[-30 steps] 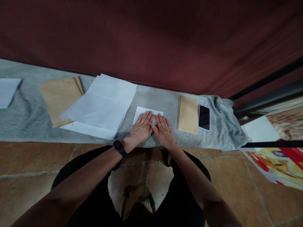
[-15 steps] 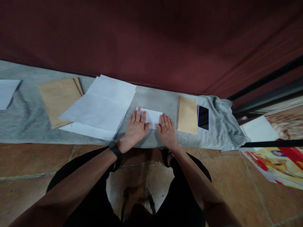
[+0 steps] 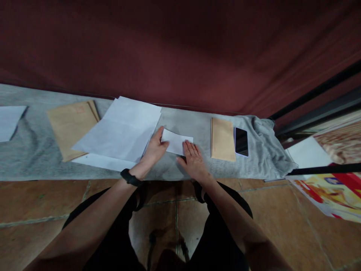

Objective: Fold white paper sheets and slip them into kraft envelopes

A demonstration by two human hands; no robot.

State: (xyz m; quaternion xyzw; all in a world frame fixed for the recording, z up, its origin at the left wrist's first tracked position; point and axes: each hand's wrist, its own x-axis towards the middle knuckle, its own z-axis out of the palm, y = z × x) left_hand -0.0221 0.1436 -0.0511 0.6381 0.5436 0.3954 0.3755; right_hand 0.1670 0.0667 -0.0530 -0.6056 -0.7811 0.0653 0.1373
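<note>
A small folded white paper (image 3: 175, 142) lies on the grey cloth in front of me, its left end a little raised. My left hand (image 3: 155, 147) grips that left end between thumb and fingers. Flat on the right end rests my right hand (image 3: 193, 160), fingers stretched out and nothing grasped. Large white sheets (image 3: 121, 126) lie loosely stacked just left of my left hand. To the right of my right hand lies a small stack of brown envelopes (image 3: 222, 140).
Larger brown envelopes (image 3: 70, 126) lie at the left, partly under the white sheets, with another white paper (image 3: 10, 120) farther left. A phone (image 3: 241, 142) sits beside the right-hand envelopes. Behind the grey cloth (image 3: 262, 154) rises a dark red surface (image 3: 180, 56).
My left hand has gone from lying flat on the folded paper to gripping its left end, which has lifted slightly. My right hand has shifted slightly left, farther onto the paper.
</note>
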